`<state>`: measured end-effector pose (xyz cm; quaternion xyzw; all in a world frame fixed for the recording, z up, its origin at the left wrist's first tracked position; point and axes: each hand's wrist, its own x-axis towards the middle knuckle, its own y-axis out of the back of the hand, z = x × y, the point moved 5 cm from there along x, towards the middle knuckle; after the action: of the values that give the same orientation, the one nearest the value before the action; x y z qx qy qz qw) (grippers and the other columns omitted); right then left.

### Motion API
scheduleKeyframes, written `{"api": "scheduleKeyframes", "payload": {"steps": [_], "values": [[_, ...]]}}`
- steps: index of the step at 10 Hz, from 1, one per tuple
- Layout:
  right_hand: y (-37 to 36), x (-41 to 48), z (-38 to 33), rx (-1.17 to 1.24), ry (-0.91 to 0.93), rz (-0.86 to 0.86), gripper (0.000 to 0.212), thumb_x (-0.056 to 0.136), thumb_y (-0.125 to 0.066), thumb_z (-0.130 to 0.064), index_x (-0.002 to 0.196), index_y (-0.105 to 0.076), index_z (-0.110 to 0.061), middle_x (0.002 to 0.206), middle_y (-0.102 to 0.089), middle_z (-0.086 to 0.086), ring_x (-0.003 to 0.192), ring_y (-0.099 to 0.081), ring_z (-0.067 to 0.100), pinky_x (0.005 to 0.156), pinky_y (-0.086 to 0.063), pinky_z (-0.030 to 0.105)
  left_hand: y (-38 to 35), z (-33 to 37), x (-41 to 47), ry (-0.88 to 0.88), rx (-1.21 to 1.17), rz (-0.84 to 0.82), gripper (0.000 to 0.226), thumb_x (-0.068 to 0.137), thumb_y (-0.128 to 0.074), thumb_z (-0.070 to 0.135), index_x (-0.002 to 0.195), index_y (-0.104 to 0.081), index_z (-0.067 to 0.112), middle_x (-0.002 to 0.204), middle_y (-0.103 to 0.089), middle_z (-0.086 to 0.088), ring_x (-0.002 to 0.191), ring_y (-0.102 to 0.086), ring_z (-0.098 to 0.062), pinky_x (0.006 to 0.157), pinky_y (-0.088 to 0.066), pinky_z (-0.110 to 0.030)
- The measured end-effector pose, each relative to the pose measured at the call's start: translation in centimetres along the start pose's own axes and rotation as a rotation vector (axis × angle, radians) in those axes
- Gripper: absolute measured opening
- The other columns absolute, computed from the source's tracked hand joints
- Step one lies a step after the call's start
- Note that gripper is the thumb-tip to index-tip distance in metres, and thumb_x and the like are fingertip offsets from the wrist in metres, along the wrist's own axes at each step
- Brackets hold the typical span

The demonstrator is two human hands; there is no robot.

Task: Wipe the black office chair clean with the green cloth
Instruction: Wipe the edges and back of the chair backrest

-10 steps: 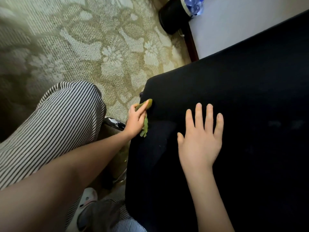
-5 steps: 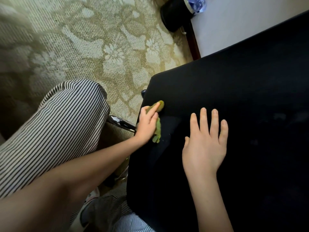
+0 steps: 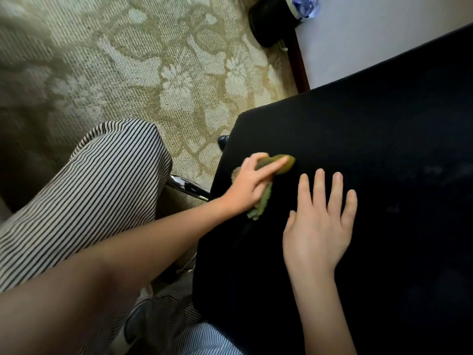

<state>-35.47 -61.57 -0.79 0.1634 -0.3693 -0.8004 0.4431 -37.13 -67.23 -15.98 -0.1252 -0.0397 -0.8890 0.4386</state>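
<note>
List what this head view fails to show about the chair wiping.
Head view only.
Green cloth: mostly covered by the left hand; its full shape is hidden.
Black office chair: cut off by right and bottom edges; too dark to tell dirt.
Chrome leg: mostly hidden behind the seat.
Black bin: cropped by the top edge.
</note>
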Motion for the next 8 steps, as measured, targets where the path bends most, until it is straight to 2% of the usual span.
{"api": "scheduleKeyframes", "payload": {"steps": [1,2,3,4,5,7,8], "values": [[-0.2,-0.2,0.0,0.060,0.021,0.003,0.073,0.052,-0.086,0.001,0.120,-0.061,-0.002,0.132,-0.054,0.020,0.128,-0.044,0.040,0.111,-0.006,0.041,1.2,-5.1,-1.7,0.310,0.067,0.050,0.049,0.088,-0.037,0.019,0.136,-0.044,0.019,0.119,-0.041,-0.019,0.112,-0.041,-0.030,0.101,-0.022,-0.020],[-0.6,-0.5,0.1,0.150,0.062,-0.001,0.069,0.055,-0.083,0.008,0.120,-0.060,0.005,0.131,-0.052,0.028,0.124,-0.044,0.048,0.105,-0.010,0.046,0.9,-9.0,-3.5,0.553,-0.010,0.000,0.049,0.089,-0.037,0.020,0.137,-0.041,0.019,0.121,-0.039,-0.020,0.117,-0.040,-0.032,0.104,-0.023,-0.025],[-1.2,-1.0,0.6,0.106,0.045,-0.101,0.068,0.066,-0.079,-0.001,0.130,-0.054,-0.001,0.141,-0.044,0.022,0.134,-0.034,0.041,0.109,-0.005,0.046,1.4,-11.2,-4.9,0.646,-0.063,0.117,0.042,0.096,-0.041,0.008,0.137,-0.043,0.018,0.120,-0.037,-0.019,0.119,-0.040,-0.033,0.105,-0.022,-0.023],[-1.7,-1.5,0.7,0.092,0.034,-0.172,0.067,0.075,-0.073,-0.008,0.137,-0.046,-0.007,0.148,-0.035,0.017,0.140,-0.024,0.036,0.111,0.000,0.045,1.1,-11.6,-6.2,0.730,-0.109,0.162,0.042,0.098,-0.039,0.007,0.137,-0.042,0.021,0.117,-0.035,-0.013,0.120,-0.040,-0.030,0.102,-0.020,-0.016],[-1.4,-1.7,0.5,0.112,0.012,-0.163,0.068,0.070,-0.076,-0.005,0.133,-0.050,-0.004,0.144,-0.041,0.019,0.137,-0.031,0.038,0.110,-0.003,0.046,0.9,-10.7,-6.5,0.773,-0.115,0.197,0.041,0.099,-0.038,0.010,0.136,-0.044,0.025,0.126,-0.033,-0.017,0.122,-0.037,-0.029,0.103,-0.019,-0.019],[-0.7,-2.3,0.2,0.132,0.009,-0.170,0.066,0.073,-0.074,-0.004,0.134,-0.050,-0.003,0.144,-0.040,0.019,0.138,-0.029,0.038,0.110,-0.002,0.046,0.1,-7.0,-6.0,0.640,-0.099,0.193,0.041,0.097,-0.041,0.008,0.135,-0.046,0.021,0.120,-0.036,-0.018,0.118,-0.038,-0.028,0.098,-0.016,-0.011],[0.1,-2.3,0.0,0.147,0.011,-0.196,0.064,0.078,-0.069,-0.005,0.137,-0.045,-0.004,0.148,-0.034,0.018,0.140,-0.023,0.037,0.111,0.002,0.044,-0.3,-4.1,-4.7,0.562,-0.098,0.151,0.041,0.096,-0.040,0.019,0.136,-0.045,0.024,0.123,-0.036,-0.016,0.119,-0.039,-0.028,0.102,-0.020,-0.019]]}}
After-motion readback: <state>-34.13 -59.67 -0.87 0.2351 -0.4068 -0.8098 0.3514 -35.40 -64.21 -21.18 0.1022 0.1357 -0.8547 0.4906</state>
